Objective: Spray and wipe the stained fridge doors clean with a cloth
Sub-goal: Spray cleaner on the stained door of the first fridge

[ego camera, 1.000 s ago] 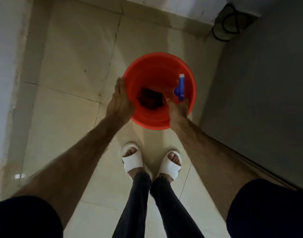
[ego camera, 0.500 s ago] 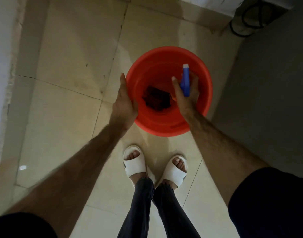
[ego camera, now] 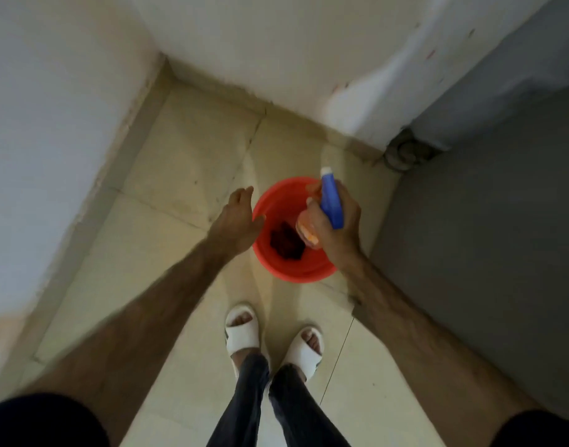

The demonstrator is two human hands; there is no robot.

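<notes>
Wall [ego camera: 51, 124]: pale surface filling the left side, meeting the tiled floor [ego camera: 180, 150].
Left hand [ego camera: 236, 222]: I read it as spread wide and holding nothing, just beside the bucket's left rim.
Bucket [ego camera: 289, 272]: red, standing on the floor ahead of my sandals [ego camera: 243, 330].
Cloth [ego camera: 284, 241]: dark bundle lying in the bucket's bottom, untouched.
Right hand [ego camera: 338, 230]: wrapped firmly round the spray bottle [ego camera: 330, 201], blue head upward, above the bucket's right side.
Fridge door [ego camera: 486, 221]: grey panel at right; stains not discernible through blur.
Risk: I judge the wet bottle may slip, or spraying may start while the cloth remains in the bucket.
</notes>
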